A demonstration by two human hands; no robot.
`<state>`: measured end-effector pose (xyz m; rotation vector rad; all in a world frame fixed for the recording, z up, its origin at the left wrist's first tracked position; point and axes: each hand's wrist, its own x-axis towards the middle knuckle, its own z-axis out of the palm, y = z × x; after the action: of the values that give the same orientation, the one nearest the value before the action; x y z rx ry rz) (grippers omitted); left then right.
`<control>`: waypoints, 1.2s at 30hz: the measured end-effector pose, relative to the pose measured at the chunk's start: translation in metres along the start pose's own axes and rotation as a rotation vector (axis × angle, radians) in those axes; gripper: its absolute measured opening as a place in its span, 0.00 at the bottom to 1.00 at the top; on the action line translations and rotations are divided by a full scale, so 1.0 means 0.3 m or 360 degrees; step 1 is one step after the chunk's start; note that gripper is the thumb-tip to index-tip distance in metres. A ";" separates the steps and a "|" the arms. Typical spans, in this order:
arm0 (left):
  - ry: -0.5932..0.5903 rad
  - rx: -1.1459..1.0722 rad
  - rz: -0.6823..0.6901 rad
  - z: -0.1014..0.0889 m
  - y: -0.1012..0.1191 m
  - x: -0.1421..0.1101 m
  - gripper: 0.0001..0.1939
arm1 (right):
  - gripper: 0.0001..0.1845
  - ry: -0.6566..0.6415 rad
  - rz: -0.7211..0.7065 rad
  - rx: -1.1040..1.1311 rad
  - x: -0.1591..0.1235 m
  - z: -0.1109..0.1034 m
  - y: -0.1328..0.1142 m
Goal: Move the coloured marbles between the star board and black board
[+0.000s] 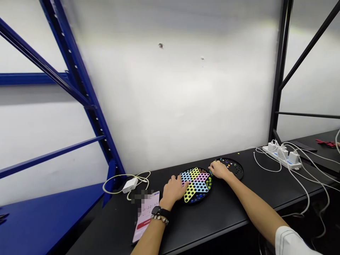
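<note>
A round Chinese checkers board (199, 186) lies on the black table, its star in yellow, pink and light blue with dark holes. Coloured marbles (209, 183) sit around the star inside its black rim. My left hand (174, 191) rests over the board's left side, thumb apart from the fingers and lying on the star. Between the board and a round black tray (237, 169), my right hand (219, 169) has its fingers curled together, pointing down; what is in them, if anything, is hidden. Several small coloured pieces lie in the tray, partly behind my right hand.
A phone (146, 216) showing a timer lies beside my left wrist. Behind it are a white charger (130, 185) and its cable. To the right stands a power strip (283, 157) with plugs and loose white cables. A blue rack (87, 95) rises at left.
</note>
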<state>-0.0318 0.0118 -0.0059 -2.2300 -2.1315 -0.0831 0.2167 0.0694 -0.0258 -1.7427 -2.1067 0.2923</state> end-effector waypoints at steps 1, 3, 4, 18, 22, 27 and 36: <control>0.0000 0.0001 -0.0002 -0.001 0.000 0.000 0.28 | 0.13 -0.0030 -0.0007 0.0004 0.000 0.002 0.003; 0.0000 0.0001 -0.0004 -0.002 0.001 -0.001 0.28 | 0.13 -0.0090 -0.0003 0.0047 0.001 0.007 0.012; 0.0000 0.0000 -0.0007 -0.003 0.001 -0.002 0.28 | 0.14 -0.0110 0.0007 0.0082 0.003 0.010 0.016; -0.0011 0.0004 -0.0012 -0.009 0.006 -0.006 0.28 | 0.11 -0.0166 0.0002 0.0249 0.034 0.030 0.081; -0.0006 0.0019 -0.0015 -0.008 0.005 -0.005 0.27 | 0.08 -0.0180 -0.0040 0.0324 0.039 0.035 0.078; -0.0016 -0.0001 -0.0009 -0.006 0.002 -0.003 0.28 | 0.08 -0.0002 0.0064 0.0785 0.052 -0.019 0.083; -0.0011 -0.0016 -0.0011 -0.003 0.002 -0.003 0.28 | 0.05 -0.0262 0.0280 0.1624 0.035 -0.124 0.199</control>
<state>-0.0312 0.0109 -0.0051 -2.2321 -2.1473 -0.0868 0.2842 0.0887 -0.0144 -1.2581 -1.4215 1.3174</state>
